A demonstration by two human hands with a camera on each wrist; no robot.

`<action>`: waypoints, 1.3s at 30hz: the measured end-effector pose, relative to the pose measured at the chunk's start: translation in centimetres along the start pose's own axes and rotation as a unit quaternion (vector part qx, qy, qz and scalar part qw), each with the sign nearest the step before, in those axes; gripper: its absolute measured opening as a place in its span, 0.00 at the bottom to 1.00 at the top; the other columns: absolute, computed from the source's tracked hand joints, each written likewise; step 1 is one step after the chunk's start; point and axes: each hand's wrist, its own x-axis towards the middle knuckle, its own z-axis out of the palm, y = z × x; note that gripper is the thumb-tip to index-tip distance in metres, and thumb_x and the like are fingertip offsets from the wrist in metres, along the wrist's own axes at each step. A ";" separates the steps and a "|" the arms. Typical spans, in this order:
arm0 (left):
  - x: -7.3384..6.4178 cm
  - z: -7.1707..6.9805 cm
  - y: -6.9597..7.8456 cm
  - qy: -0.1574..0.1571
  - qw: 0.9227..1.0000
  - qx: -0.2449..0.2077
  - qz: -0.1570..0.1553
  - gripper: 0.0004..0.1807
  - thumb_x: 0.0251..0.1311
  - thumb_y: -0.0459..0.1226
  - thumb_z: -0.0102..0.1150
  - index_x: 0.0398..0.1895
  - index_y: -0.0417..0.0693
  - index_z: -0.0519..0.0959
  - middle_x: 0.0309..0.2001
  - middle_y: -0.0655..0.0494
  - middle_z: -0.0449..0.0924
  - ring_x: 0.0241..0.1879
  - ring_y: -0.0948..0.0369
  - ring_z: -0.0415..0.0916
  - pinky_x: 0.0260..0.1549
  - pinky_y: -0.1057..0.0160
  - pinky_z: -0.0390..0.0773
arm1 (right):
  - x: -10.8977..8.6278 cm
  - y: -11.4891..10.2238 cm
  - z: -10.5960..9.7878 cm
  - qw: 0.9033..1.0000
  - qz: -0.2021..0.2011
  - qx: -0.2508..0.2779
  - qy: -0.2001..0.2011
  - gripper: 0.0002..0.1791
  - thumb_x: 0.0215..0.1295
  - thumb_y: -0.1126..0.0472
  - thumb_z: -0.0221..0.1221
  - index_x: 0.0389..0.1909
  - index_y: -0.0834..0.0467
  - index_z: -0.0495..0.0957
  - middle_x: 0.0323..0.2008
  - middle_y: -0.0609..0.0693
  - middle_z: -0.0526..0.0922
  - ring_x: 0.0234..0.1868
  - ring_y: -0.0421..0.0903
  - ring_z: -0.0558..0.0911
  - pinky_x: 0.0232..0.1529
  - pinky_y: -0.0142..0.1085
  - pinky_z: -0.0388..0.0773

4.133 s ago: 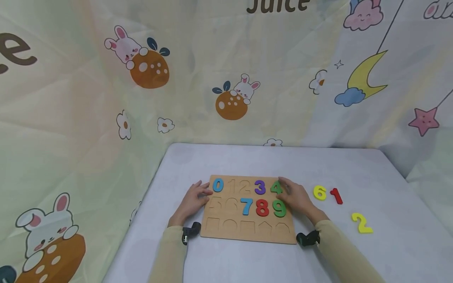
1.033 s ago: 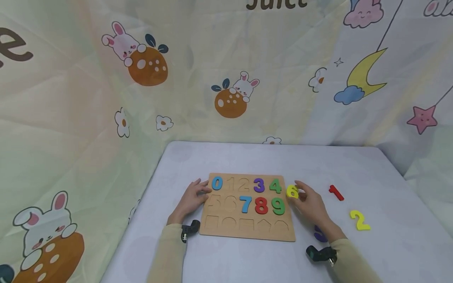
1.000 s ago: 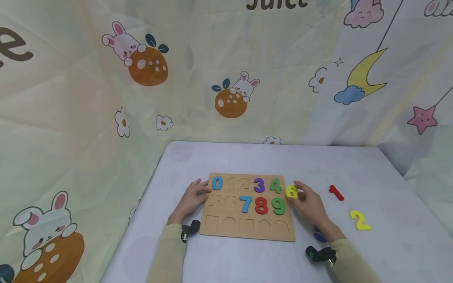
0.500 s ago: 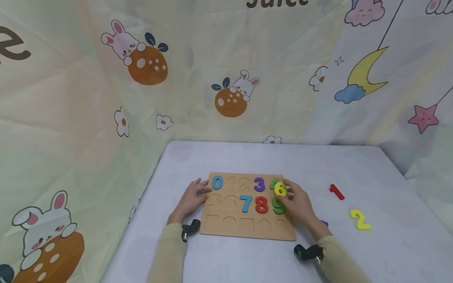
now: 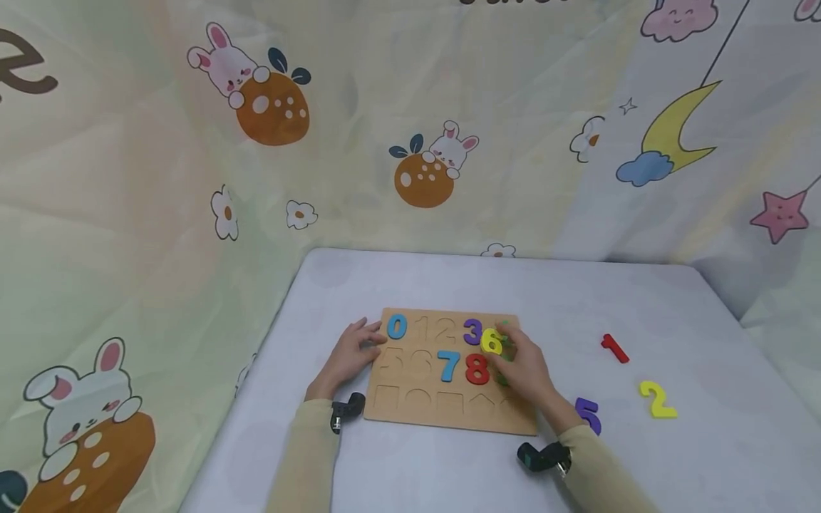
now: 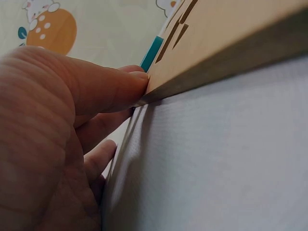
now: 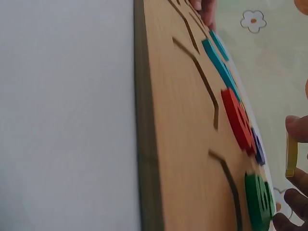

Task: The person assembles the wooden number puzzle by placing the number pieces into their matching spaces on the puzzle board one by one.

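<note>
My right hand (image 5: 527,367) pinches a yellow number 6 (image 5: 492,341) between thumb and fingertips, over the right part of a wooden number board (image 5: 417,380). In the right wrist view the yellow piece (image 7: 291,155) is edge-on, above the board's surface. My left hand (image 5: 349,356) rests its thumb and fingertips against the board's left edge, which the left wrist view shows close up. Blue 0 (image 5: 397,326), purple 3 (image 5: 472,331), blue 7 (image 5: 448,365) and red 8 (image 5: 477,369) sit on the board. The right hand mostly covers the green 4 and green 9 (image 7: 258,199).
Right of the board, a red 1 (image 5: 615,348), a yellow 2 (image 5: 657,400) and a purple 5 (image 5: 588,415) lie loose on the white table (image 5: 442,470). The purple one is beside the right wrist. A printed cloth (image 5: 359,92) hangs behind the table.
The right hand has picked the yellow 6 off the table and carried it leftward over the board. The purple 5 beside the wrist is now uncovered. The left hand has stayed at the board's edge.
</note>
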 end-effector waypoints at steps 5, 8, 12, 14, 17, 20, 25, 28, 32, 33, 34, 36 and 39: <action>0.1 -0.1 0.2 -0.003 1.000 0.001 0.001 0.11 0.57 0.35 0.65 0.43 0.58 0.85 0.68 0.61 0.70 0.76 0.55 0.48 0.76 0.46 0.42 | 0.3 -1.4 1.3 1.000 -0.027 0.015 -0.008 0.36 0.58 0.59 0.69 0.67 0.59 0.67 0.62 0.58 0.74 0.63 0.60 0.72 0.60 0.56 0.77; 0.1 -0.1 0.1 -0.005 1.000 0.003 0.000 0.11 0.58 0.35 0.65 0.43 0.58 0.85 0.68 0.62 0.69 0.76 0.54 0.48 0.76 0.45 0.42 | 0.3 -2.1 2.3 0.999 -0.045 0.011 -0.011 0.35 0.56 0.60 0.70 0.66 0.59 0.69 0.60 0.57 0.76 0.57 0.57 0.75 0.56 0.53 0.80; -0.1 0.0 -0.1 -0.003 1.000 0.000 -0.003 0.10 0.58 0.35 0.64 0.42 0.58 0.85 0.68 0.62 0.69 0.76 0.54 0.47 0.76 0.44 0.42 | 0.1 -3.0 3.6 0.997 -0.064 0.004 -0.030 0.36 0.57 0.59 0.70 0.66 0.57 0.69 0.62 0.53 0.75 0.56 0.50 0.77 0.55 0.46 0.82; -0.1 0.0 -0.2 -0.004 1.000 -0.005 -0.006 0.10 0.58 0.36 0.64 0.42 0.59 0.85 0.68 0.63 0.69 0.76 0.54 0.47 0.76 0.43 0.42 | 0.0 -3.3 4.3 0.997 -0.071 0.006 -0.041 0.35 0.57 0.59 0.70 0.66 0.57 0.69 0.63 0.51 0.74 0.58 0.49 0.76 0.58 0.44 0.80; -0.2 0.1 -0.2 -0.008 1.000 -0.012 -0.007 0.10 0.58 0.36 0.64 0.42 0.59 0.85 0.68 0.63 0.69 0.76 0.54 0.46 0.75 0.42 0.42 | -0.2 -3.5 5.1 0.995 -0.084 -0.003 -0.046 0.36 0.56 0.59 0.71 0.66 0.57 0.69 0.63 0.51 0.74 0.62 0.50 0.74 0.63 0.46 0.76; -0.3 0.1 -0.2 -0.007 1.000 -0.014 0.000 0.10 0.58 0.35 0.64 0.42 0.58 0.85 0.68 0.62 0.69 0.76 0.52 0.47 0.75 0.41 0.42 | -0.3 -3.8 5.7 0.995 -0.084 -0.016 -0.049 0.37 0.54 0.60 0.72 0.66 0.57 0.70 0.62 0.51 0.75 0.63 0.50 0.74 0.66 0.46 0.73; -0.2 0.0 -0.1 -0.003 1.000 -0.015 0.005 0.10 0.58 0.35 0.64 0.42 0.58 0.85 0.68 0.62 0.69 0.76 0.54 0.47 0.75 0.42 0.42 | -0.5 -4.4 6.5 0.994 -0.082 -0.036 -0.056 0.38 0.54 0.58 0.72 0.67 0.55 0.69 0.62 0.51 0.75 0.64 0.50 0.73 0.66 0.45 0.72; -0.1 0.0 0.0 -0.004 1.000 -0.015 0.002 0.10 0.58 0.35 0.64 0.42 0.58 0.85 0.68 0.62 0.69 0.76 0.54 0.47 0.75 0.42 0.42 | -0.7 -4.8 6.9 0.993 -0.087 -0.035 -0.067 0.38 0.55 0.58 0.71 0.67 0.55 0.68 0.63 0.51 0.74 0.64 0.51 0.72 0.67 0.46 0.72; -0.2 0.0 0.0 -0.005 1.000 -0.017 0.001 0.10 0.58 0.35 0.64 0.42 0.58 0.85 0.68 0.62 0.70 0.76 0.54 0.47 0.76 0.43 0.42 | -0.9 -5.3 7.2 0.992 -0.094 -0.042 -0.074 0.38 0.55 0.57 0.71 0.67 0.54 0.69 0.62 0.50 0.74 0.65 0.50 0.71 0.67 0.46 0.72; -0.2 0.0 0.1 -0.005 1.000 -0.017 0.003 0.10 0.58 0.35 0.64 0.42 0.58 0.85 0.68 0.62 0.70 0.76 0.53 0.47 0.75 0.42 0.42 | -0.9 -5.4 7.3 0.992 -0.096 -0.044 -0.074 0.38 0.54 0.57 0.72 0.66 0.55 0.69 0.62 0.50 0.75 0.65 0.50 0.71 0.67 0.46 0.72; -0.2 0.0 0.1 -0.004 1.000 -0.017 0.003 0.10 0.58 0.35 0.64 0.42 0.58 0.85 0.68 0.61 0.70 0.76 0.53 0.47 0.75 0.42 0.42 | -1.0 -5.5 7.4 0.991 -0.099 -0.047 -0.075 0.38 0.54 0.57 0.72 0.66 0.55 0.70 0.62 0.50 0.75 0.64 0.51 0.71 0.66 0.46 0.72; -0.2 0.0 0.0 -0.004 1.000 -0.013 0.001 0.10 0.58 0.35 0.64 0.42 0.58 0.85 0.68 0.62 0.69 0.76 0.54 0.47 0.75 0.43 0.42 | -0.9 -5.7 7.6 0.990 -0.103 -0.054 -0.076 0.38 0.54 0.56 0.72 0.66 0.55 0.70 0.61 0.49 0.76 0.64 0.50 0.72 0.66 0.46 0.73; -0.1 0.0 0.0 -0.004 1.000 -0.007 -0.005 0.11 0.58 0.36 0.64 0.42 0.59 0.85 0.68 0.62 0.69 0.76 0.54 0.46 0.75 0.42 0.42 | -0.8 -5.8 8.0 0.989 -0.112 -0.062 -0.077 0.37 0.54 0.55 0.72 0.65 0.55 0.71 0.60 0.48 0.77 0.62 0.49 0.73 0.65 0.45 0.73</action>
